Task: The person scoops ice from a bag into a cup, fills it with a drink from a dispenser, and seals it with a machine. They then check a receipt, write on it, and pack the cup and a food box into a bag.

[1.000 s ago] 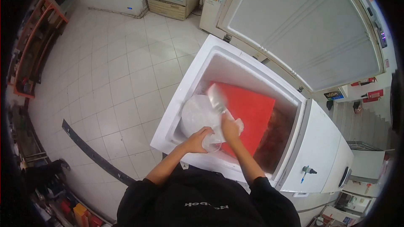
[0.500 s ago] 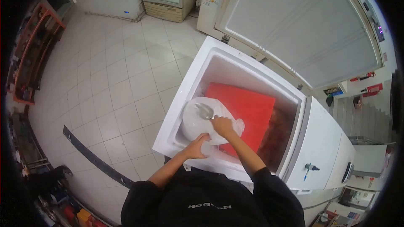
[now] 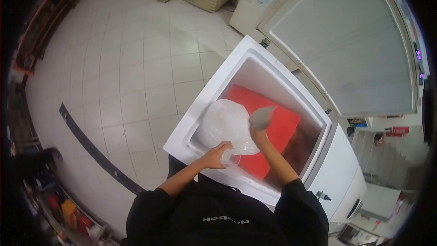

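My left hand (image 3: 215,155) is closed around a clear plastic cup (image 3: 232,159) near the front rim of an open white chest freezer (image 3: 181,139). My right hand (image 3: 258,135) grips a metal scoop (image 3: 262,117), which is smeared by motion above a red board (image 3: 286,125) inside the freezer. A white plastic bag (image 3: 223,120) with pale contents, perhaps ice, stands at the freezer's left side, just beyond the cup. What exactly fills the bag cannot be made out.
The raised freezer lid (image 3: 350,41) leans back at the upper right. A long dark strip (image 3: 95,157) lies on the tiled floor (image 3: 136,77) to the left. A key or lock (image 3: 323,196) sticks out of the freezer's right side. An orange-edged shelf (image 3: 50,18) stands far left.
My right hand has lifted the scoop out of the bag's mouth and moved it right, over the red board. My left hand has shifted slightly right, and the cup shows more clearly.
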`<state>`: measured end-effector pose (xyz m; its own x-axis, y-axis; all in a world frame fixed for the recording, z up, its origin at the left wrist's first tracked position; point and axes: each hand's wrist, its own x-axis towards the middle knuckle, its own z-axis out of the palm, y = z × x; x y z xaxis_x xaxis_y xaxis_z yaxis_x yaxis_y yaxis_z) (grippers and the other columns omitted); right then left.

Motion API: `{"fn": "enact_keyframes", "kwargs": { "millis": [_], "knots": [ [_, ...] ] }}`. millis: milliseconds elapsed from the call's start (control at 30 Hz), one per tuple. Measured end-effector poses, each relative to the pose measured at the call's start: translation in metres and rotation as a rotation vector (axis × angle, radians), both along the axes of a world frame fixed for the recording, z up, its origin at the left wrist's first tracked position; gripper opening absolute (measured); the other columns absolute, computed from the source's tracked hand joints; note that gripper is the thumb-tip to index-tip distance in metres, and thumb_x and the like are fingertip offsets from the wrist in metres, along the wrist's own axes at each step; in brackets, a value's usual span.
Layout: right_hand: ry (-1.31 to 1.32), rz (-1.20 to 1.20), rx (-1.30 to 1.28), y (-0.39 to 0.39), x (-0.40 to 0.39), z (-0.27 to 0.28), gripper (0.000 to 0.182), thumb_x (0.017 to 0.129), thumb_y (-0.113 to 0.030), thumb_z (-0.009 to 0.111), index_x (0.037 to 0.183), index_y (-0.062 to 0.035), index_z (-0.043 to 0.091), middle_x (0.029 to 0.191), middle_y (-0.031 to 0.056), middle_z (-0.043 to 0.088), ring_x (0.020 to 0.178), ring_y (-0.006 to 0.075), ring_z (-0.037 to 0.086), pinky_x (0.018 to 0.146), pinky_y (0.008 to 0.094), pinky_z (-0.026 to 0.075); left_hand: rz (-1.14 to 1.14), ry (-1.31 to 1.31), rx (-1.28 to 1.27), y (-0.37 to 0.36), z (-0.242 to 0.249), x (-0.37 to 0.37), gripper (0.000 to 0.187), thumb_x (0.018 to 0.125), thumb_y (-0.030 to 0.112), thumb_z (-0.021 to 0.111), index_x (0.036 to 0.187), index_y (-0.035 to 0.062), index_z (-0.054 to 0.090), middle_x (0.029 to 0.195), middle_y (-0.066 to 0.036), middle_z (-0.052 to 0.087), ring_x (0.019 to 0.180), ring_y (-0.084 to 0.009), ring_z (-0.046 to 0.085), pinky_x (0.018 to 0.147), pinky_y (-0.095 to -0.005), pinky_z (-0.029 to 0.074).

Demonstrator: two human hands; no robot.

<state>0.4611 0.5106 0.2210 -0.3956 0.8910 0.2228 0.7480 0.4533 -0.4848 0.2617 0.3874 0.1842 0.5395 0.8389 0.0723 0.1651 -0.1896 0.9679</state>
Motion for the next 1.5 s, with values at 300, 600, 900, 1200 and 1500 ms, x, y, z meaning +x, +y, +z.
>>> {"fn": "enact_keyframes", "kwargs": {
  "millis": [300, 600, 900, 1200, 1500],
  "knots": [
    [-0.039, 0.004, -0.124, 0.054, 0.003, 0.083, 0.01, 0.087, -0.008, 0.051, 0.081, -0.0021, 0.046, 0.063, 0.0107, 0.052, 0.052, 0.02, 0.052, 0.046, 0.036, 0.04, 0.081, -0.012, -0.045, -0.009, -0.005, 0.01, 0.068, 0.062, 0.023, 0.078, 0.118, 0.0033, 0.045, 0.124, -0.016, 0.042, 0.115, -0.0324, 0.047, 0.095, -0.037, 0.041],
    [-0.706, 0.227, -0.114, 0.045, 0.004, -0.042, 0.019, 0.09, -0.018, 0.048, 0.088, 0.0008, 0.051, 0.065, 0.018, 0.059, 0.059, 0.0352, 0.059, 0.052, 0.0425, 0.046, 0.19, -0.046, 0.057, -0.008, -0.01, 0.015, 0.07, 0.06, 0.026, 0.08, 0.117, 0.0064, 0.044, 0.121, -0.014, 0.041, 0.11, -0.0328, 0.049, 0.091, -0.0388, 0.043],
    [0.258, 0.339, -0.149, 0.042, -0.05, 0.119, 0.008, 0.088, -0.005, 0.053, 0.094, 0.0013, 0.053, 0.065, 0.0169, 0.056, 0.055, 0.0219, 0.056, 0.053, 0.0316, 0.042, 0.258, -0.035, 0.009, -0.029, -0.002, 0.038, 0.071, 0.056, 0.019, 0.077, 0.117, 0.004, 0.044, 0.117, -0.015, 0.041, 0.099, -0.0334, 0.053, 0.083, -0.0392, 0.046],
    [-0.296, 0.674, -0.054, 0.032, -0.072, 0.103, 0.016, 0.072, -0.009, 0.067, 0.086, -0.0033, 0.06, 0.062, 0.0134, 0.06, 0.052, 0.0283, 0.06, 0.05, 0.038, 0.047, 0.305, -0.073, -0.077, -0.035, 0.001, 0.07, 0.075, 0.055, 0.019, 0.078, 0.12, 0.0063, 0.043, 0.118, -0.016, 0.04, 0.094, -0.0379, 0.055, 0.081, -0.0425, 0.047],
    [-0.487, 0.821, 0.027, 0.014, -0.068, 0.02, 0.017, 0.073, -0.015, 0.066, 0.083, -0.0044, 0.059, 0.063, 0.0153, 0.061, 0.054, 0.0301, 0.062, 0.05, 0.0415, 0.049, 0.3, -0.069, -0.076, -0.037, -0.005, 0.084, 0.077, 0.055, 0.015, 0.078, 0.123, 0.008, 0.041, 0.117, -0.016, 0.039, 0.105, -0.0356, 0.052, 0.088, -0.0411, 0.046]
  ]
}}
